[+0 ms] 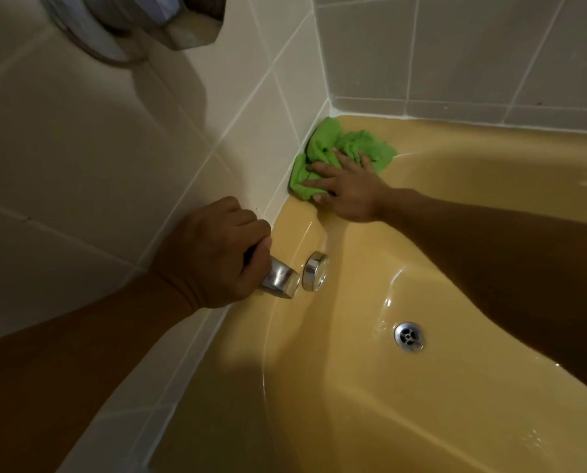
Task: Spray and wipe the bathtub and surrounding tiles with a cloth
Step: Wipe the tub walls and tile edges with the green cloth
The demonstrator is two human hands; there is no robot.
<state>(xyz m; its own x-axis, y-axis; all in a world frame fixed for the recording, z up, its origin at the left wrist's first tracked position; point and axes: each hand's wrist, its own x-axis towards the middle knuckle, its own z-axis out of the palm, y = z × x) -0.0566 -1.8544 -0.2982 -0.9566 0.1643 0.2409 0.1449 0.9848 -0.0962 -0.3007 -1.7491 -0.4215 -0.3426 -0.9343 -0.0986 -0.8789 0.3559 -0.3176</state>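
A crumpled green cloth (pixel 340 155) lies on the far corner rim of the yellow bathtub (pixel 370 397), against the cream wall tiles (pixel 237 107). My right hand (pixel 346 189) presses flat on the cloth with fingers spread. My left hand (pixel 213 254) grips the chrome spout (pixel 282 278) that juts from the tiled wall over the tub's end. No spray bottle is in view.
A round chrome overflow cap (pixel 315 271) sits on the tub's end wall beside the spout. The chrome drain (pixel 409 337) lies on the wet tub floor. Grey tiles (pixel 473 56) form the back wall. A blurred chrome fitting (pixel 108 32) sticks out at top left.
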